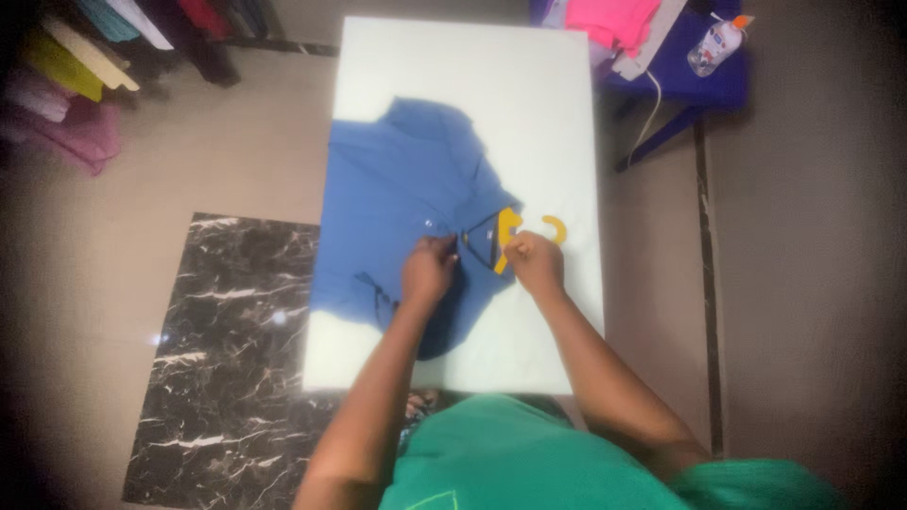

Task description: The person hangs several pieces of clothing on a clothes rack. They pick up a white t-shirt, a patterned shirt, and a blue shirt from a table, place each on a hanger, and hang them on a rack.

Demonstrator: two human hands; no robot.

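Green top [510, 453] fills the bottom edge, closest to us. Our left hand [428, 269] is pinched on the collar area of the blue shirt [397, 198], fingers closed on fabric. Our right hand [535, 262] is clenched around the yellow hanger [511, 227], whose hook [556, 227] pokes out just past the collar. Shirt lies flat on the white table [529, 94], spread across its left half. Purple chair [699, 85] beyond the far right corner carries pink cloth [614, 19] and a bottle [713, 45].
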